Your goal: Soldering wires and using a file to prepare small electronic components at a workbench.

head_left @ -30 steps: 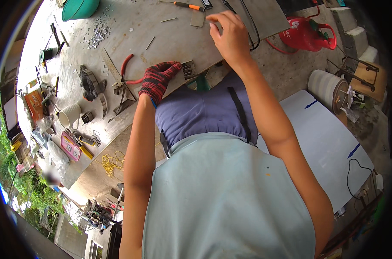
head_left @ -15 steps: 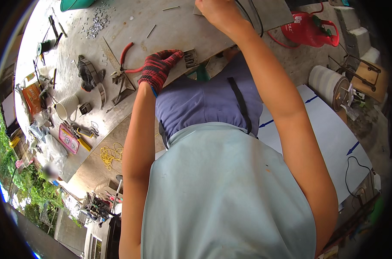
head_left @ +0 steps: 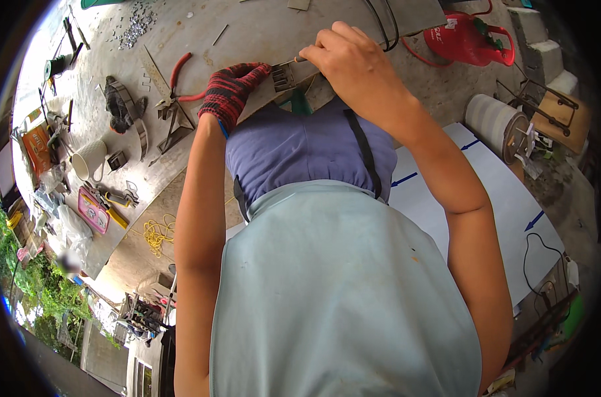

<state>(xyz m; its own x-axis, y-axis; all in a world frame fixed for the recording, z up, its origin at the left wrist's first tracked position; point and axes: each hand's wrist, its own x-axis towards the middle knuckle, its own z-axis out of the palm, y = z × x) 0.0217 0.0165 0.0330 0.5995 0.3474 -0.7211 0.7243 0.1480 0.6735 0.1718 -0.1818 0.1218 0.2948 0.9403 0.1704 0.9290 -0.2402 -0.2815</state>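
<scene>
My left hand (head_left: pixel 234 89), in a red-and-black knitted glove, has its fingers closed at a small slotted metal piece (head_left: pixel 282 79) on the near edge of the grey metal table (head_left: pixel 234 16). My bare right hand (head_left: pixel 353 73) grips a thin tool (head_left: pixel 294 61), whose shaft reaches toward my left fingertips across that piece; most of the handle is hidden in my fingers. Left of my glove lie red-handled pliers (head_left: pixel 181 66) and a metal ruler (head_left: pixel 155 73). A thin metal rod (head_left: pixel 219 34) rests beyond them.
A red gas cylinder (head_left: pixel 462 43) with hose stands right of the table, near a striped drum (head_left: pixel 485 126) and white board (head_left: pixel 512 231). Metal bits (head_left: pixel 132 30), a mug (head_left: pixel 89 159), a dark glove (head_left: pixel 119 112) and plastic bags (head_left: pixel 72 228) lie leftward. A black cable (head_left: pixel 393 33) crosses the back.
My right hand went up to the back of the table, then came down and left to the metal piece with a thin tool in it. My left hand stayed at the piece.
</scene>
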